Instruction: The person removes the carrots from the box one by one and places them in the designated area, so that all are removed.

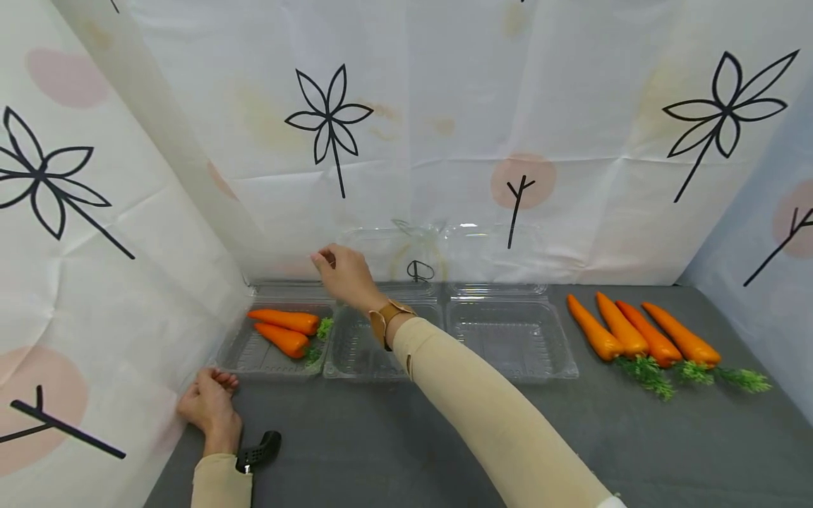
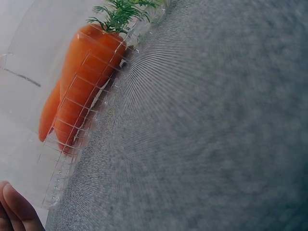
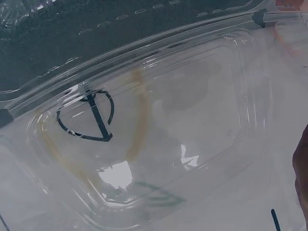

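Observation:
Two orange carrots (image 1: pixel 284 339) with green tops lie in the left clear plastic container (image 1: pixel 238 360). My left hand (image 1: pixel 209 406) is beside that container's near left corner, its fingers loosely curled with nothing visible in them. My right hand (image 1: pixel 349 277) is raised above the back of the containers, with thumb and fingers bent. Whether it pinches the left container's see-through lid is not clear. The middle container (image 1: pixel 362 374) is partly behind my right arm, and its lid (image 3: pixel 192 106) stands upright in the right wrist view.
To the right is another clear container (image 1: pixel 508 346), its lid (image 1: pixel 489 236) raised against the patterned backdrop (image 1: pixel 438 85). Several carrots (image 1: pixel 679 335) with leafy tops lie in a row on the grey table (image 1: pixel 356 451). A patterned sheet (image 1: pixel 114 296) borders the left side.

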`<state>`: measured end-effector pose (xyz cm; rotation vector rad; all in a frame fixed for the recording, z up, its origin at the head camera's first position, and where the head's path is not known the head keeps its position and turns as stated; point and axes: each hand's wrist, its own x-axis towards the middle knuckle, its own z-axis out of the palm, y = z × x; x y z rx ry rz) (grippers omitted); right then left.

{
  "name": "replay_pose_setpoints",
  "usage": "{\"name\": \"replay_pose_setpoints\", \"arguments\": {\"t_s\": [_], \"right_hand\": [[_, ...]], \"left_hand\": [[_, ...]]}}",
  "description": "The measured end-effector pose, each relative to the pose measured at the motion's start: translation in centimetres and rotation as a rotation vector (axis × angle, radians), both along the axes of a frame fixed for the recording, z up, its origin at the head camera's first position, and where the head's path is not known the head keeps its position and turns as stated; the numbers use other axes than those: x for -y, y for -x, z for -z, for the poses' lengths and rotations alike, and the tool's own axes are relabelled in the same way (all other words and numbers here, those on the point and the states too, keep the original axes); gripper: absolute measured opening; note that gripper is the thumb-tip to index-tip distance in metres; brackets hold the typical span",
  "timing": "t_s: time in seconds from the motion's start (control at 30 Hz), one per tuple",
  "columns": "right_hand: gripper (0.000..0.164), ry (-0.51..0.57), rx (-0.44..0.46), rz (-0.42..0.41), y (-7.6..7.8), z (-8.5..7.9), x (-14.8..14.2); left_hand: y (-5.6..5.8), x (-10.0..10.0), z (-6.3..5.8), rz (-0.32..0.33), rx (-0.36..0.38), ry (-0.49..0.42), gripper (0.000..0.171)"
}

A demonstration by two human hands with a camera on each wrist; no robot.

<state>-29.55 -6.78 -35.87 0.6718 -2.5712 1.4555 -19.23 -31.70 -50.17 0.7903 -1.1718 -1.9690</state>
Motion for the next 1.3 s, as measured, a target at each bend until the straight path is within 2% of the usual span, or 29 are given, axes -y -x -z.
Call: {"name": "replay_pose_setpoints", "arguments": {"t_s": [0.2, 0.3, 0.37, 0.43, 0.53, 0.63, 0.7, 0.83, 0.97, 1.03, 1.2, 1.3], "right_hand": [[0.055, -0.018, 0.121, 0.034, 0.4, -0.6, 0.3], [0.060, -0.034, 0.127, 0.064, 0.1, -0.5, 0.7], [0.059, -0.060, 0.101, 0.079, -0.3, -0.2, 1.0], [0.054, -0.085, 0.068, 0.060, -0.9, 0.3, 1.4], [0.043, -0.133, 0.041, -0.035, -1.9, 1.2, 2.2], [0.035, -0.180, 0.070, -0.136, -2.7, 2.4, 3.1], [0.033, -0.219, 0.084, -0.169, -3.1, 3.3, 3.9], [0.029, -0.299, 0.082, -0.180, -3.4, 5.3, 5.2], [0.035, -0.371, 0.009, -0.195, -3.5, 7.1, 6.3], [0.032, -0.430, -0.047, -0.188, -3.5, 7.7, 6.8], [0.012, -0.648, -0.081, -0.126, -3.6, 8.5, 7.9], [0.021, -0.743, -0.071, -0.095, -3.9, 8.3, 8.2]], "left_hand": [[0.0, -0.1, 0.0, 0.003, 0.000, 0.005, 0.023], [0.0, -0.2, 0.0, 0.001, 0.000, 0.008, 0.024], [0.0, -0.1, 0.0, 0.001, -0.001, 0.007, 0.024], [0.0, -0.1, 0.1, -0.001, -0.006, 0.005, 0.024], [-0.1, 0.0, 0.1, -0.005, -0.010, 0.001, 0.024], [0.0, 0.1, 0.2, -0.011, -0.009, 0.007, 0.024], [0.0, 0.1, 0.3, -0.011, -0.006, 0.017, 0.024], [0.1, 0.1, 0.3, -0.007, -0.005, 0.024, 0.022], [0.1, 0.1, 0.4, -0.009, -0.002, 0.030, 0.022], [0.2, 0.1, 0.4, -0.014, -0.002, 0.037, 0.022], [0.2, 0.0, 0.5, -0.015, -0.012, 0.048, 0.023], [0.1, 0.0, 0.4, -0.013, -0.017, 0.042, 0.023]]}}
